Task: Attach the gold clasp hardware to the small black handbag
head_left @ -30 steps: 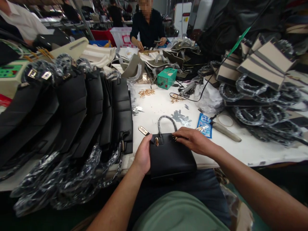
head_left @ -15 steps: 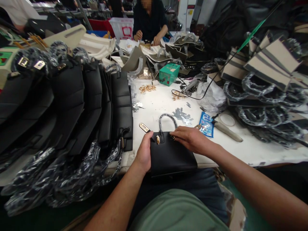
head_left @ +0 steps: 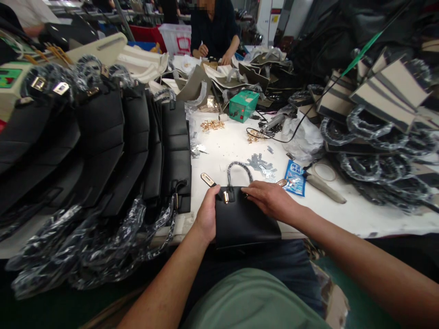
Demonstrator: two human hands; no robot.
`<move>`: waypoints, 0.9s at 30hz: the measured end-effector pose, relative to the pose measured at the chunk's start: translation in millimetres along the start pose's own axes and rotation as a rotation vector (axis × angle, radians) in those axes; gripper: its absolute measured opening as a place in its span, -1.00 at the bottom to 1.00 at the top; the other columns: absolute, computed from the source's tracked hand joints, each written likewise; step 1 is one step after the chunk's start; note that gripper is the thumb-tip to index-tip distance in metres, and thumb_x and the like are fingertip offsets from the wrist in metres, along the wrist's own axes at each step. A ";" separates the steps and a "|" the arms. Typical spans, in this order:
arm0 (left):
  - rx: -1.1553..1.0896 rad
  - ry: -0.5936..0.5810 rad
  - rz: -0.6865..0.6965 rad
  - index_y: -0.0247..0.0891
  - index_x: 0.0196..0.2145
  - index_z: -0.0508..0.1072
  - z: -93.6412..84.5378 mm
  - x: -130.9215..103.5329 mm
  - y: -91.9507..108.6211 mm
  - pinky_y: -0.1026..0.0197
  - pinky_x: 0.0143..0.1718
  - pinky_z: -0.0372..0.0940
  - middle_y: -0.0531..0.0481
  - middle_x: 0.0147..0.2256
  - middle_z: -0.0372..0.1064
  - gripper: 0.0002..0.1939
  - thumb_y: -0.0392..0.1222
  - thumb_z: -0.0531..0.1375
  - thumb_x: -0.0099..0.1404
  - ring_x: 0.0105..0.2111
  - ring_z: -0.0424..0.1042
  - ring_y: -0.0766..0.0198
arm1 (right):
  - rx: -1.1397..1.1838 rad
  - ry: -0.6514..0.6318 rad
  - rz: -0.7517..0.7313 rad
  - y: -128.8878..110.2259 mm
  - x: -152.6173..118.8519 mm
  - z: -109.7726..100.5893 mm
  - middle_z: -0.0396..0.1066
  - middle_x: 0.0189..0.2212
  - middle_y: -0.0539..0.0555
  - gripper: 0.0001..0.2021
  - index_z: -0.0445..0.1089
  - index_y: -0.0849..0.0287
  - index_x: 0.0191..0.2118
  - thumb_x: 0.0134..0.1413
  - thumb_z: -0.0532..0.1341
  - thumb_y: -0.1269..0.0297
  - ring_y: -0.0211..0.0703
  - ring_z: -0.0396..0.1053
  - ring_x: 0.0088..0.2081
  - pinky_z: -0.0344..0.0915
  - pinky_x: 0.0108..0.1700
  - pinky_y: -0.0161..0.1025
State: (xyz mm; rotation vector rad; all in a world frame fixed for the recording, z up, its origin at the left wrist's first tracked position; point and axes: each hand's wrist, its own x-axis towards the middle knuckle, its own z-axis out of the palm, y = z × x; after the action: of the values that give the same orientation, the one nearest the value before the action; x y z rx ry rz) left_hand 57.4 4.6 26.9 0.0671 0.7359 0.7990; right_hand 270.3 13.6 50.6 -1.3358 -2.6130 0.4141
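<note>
A small black handbag (head_left: 245, 224) lies at the table's front edge, partly over my lap. Its looped handle (head_left: 240, 165), wrapped in clear plastic, points away from me. My left hand (head_left: 207, 214) grips the bag's left side, thumb on the top corner. Beside that thumb a strap end with a gold plate (head_left: 207, 179) sticks out. A gold clasp (head_left: 226, 197) sits near the handle's left base. My right hand (head_left: 270, 197) is closed over the upper right of the bag, fingertips at the other handle base; they hide the metal fitting there.
Black bag panels (head_left: 137, 137) stand stacked on the left. Metal plates (head_left: 262, 165), gold fittings (head_left: 211, 124), a green box (head_left: 243, 106), a blue packet (head_left: 295, 178) and a handled tool (head_left: 325, 188) lie ahead. Wrapped handles (head_left: 370, 125) pile up right. A co-worker (head_left: 215, 32) sits opposite.
My right fingers have shifted slightly over the upper right fitting, and a gold-plated strap end shows more behind that hand. The left hand keeps its hold; the view has moved slightly.
</note>
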 end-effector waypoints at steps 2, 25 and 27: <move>0.007 -0.001 -0.008 -0.36 -0.17 0.57 -1.5 -0.2 0.3 0.02 -0.21 0.46 -0.14 -0.42 0.59 -0.59 0.05 0.22 0.22 -0.39 0.58 0.02 | 0.093 0.029 0.028 4.0 -1.9 0.8 0.50 -0.13 0.15 -0.67 0.36 0.10 0.14 0.30 0.12 0.32 -0.06 0.46 -0.13 0.36 -0.11 -0.20; 0.049 0.022 0.006 -0.39 0.00 0.49 13.8 -8.1 11.2 -0.05 -0.06 0.41 -0.20 -0.30 0.60 -0.53 0.01 0.10 0.32 -0.29 0.59 -0.03 | 0.037 -0.030 -0.043 9.2 10.1 -11.2 0.49 -0.27 0.10 -0.83 0.48 0.13 -0.14 0.22 0.16 0.33 -0.12 0.45 -0.24 0.28 -0.21 -0.27; 0.051 0.022 -0.009 -0.41 0.00 0.49 13.8 -8.6 10.9 -0.06 -0.06 0.41 -0.22 -0.30 0.60 -0.51 0.03 0.10 0.32 -0.29 0.59 -0.05 | -0.004 -0.041 -0.047 8.4 12.2 -11.0 0.49 -0.29 0.09 -0.83 0.48 0.14 -0.15 0.22 0.15 0.33 -0.13 0.44 -0.26 0.26 -0.23 -0.27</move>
State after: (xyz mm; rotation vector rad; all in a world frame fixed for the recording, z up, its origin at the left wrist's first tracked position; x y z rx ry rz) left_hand 55.1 9.5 45.8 0.1006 0.7768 0.7734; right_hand 272.6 30.0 58.7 -1.2772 -2.6742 0.4330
